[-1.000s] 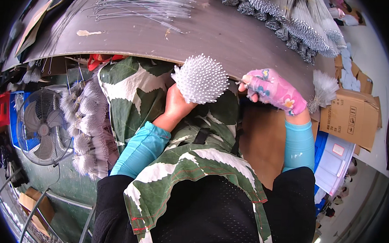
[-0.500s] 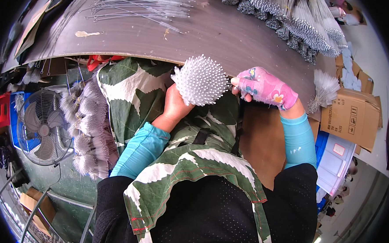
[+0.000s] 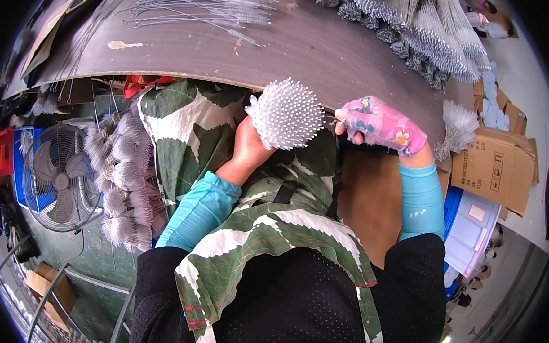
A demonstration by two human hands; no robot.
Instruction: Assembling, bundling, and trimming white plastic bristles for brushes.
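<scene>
My left hand [image 3: 249, 144], bare with a turquoise sleeve, grips a bundle of thin wire brushes [image 3: 288, 114] in front of the table edge. Their many pale tips point up toward me in a rounded cluster, which hides some of my fingers. Just right of the bundle is my right hand [image 3: 379, 124], in a pink flowered fingerless glove. Its thumb and fingers are closed together in a pinch, apart from the cluster. Anything between those fingertips is too small to make out.
Loose wire brushes [image 3: 202, 6] lie on the brown table [image 3: 187, 55]. Bundled brushes [image 3: 412, 29] are heaped at the far right, with another bunch [image 3: 457, 128] by the carton [image 3: 495, 164]. A fan [image 3: 63, 179] and hanging brush bundles [image 3: 128, 170] stand at left.
My right hand has moved slightly right, away from the bundle. My left hand and the bundle have shifted a little to the right.
</scene>
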